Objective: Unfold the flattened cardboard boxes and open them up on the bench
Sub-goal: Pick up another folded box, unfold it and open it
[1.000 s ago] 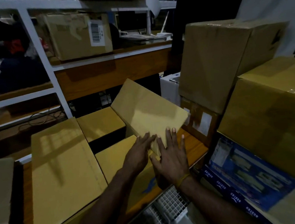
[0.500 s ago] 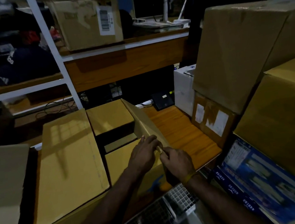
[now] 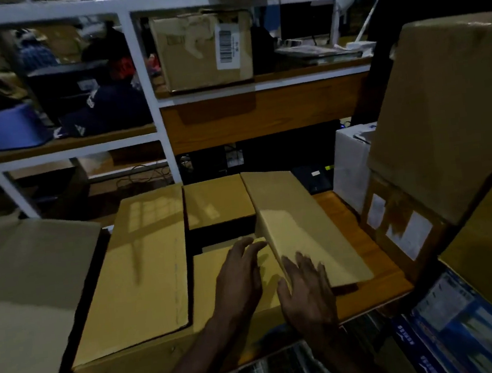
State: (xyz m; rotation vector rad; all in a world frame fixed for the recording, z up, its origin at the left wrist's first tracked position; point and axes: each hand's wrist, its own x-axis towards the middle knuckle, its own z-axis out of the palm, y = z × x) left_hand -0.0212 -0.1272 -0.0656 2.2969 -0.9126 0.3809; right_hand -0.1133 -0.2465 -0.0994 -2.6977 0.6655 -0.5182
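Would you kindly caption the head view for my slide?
Both hands, left hand and right hand, press open a cardboard box on the wooden bench.

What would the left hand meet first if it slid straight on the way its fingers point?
Probably the raised tan cardboard flap: the left hand lies flat on the box's near flap, fingers aimed up-right at its lower edge. Depth is unclear.

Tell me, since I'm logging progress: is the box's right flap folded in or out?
Out. The right flap slopes outward over the bench, under the right hand.
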